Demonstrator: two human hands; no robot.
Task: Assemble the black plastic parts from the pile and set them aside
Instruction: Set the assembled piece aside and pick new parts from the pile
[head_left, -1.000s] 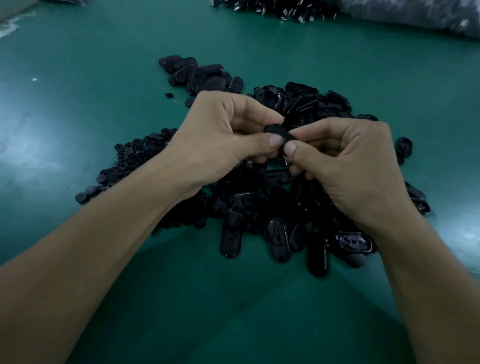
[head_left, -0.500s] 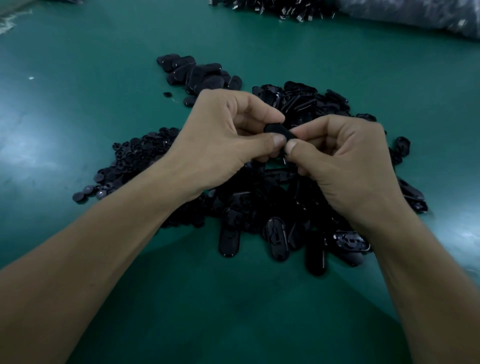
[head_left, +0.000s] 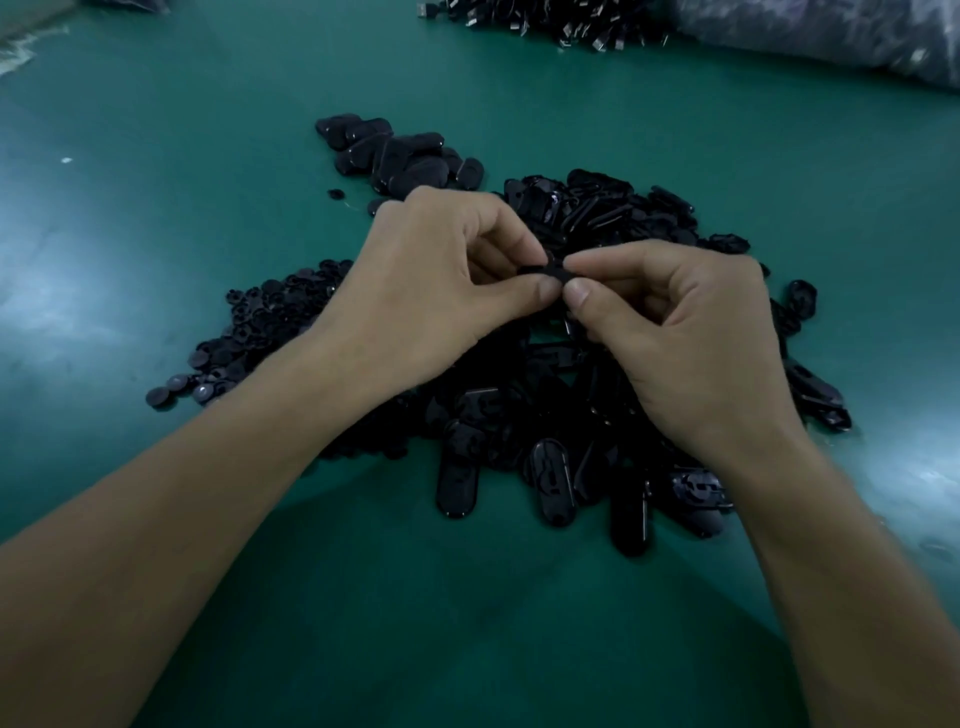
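From the head view, both hands meet over the middle of a green table (head_left: 156, 130), their fingertips close together and pinching one small black part (head_left: 543, 270) between them. The left hand (head_left: 431, 286) has its thumb and curled forefinger clamped on the left end of the part; the right hand (head_left: 691, 343) grips the right end the same way, and the two thumb tips are almost touching just under it. So little of the part shows between the fingers that its shape cannot be told, nor whether it is one piece or two being joined. It is held above the main pile (head_left: 602, 218) of loose black plastic parts, which spreads beneath and beyond the hands and out to the right. At the near edge of that pile lie several long oval shells (head_left: 456, 488), flat on the table. To the left, touching the pile, is a spread of small round black pieces (head_left: 260, 322). Farther off and to the left, apart from the main pile, sits a smaller group of rounded black parts (head_left: 400, 156), with one tiny piece (head_left: 336, 194) lying alone just left of it. At the far edge lies another heap of dark parts (head_left: 545, 21), with a wrinkled clear plastic bag (head_left: 831, 36) to its right.
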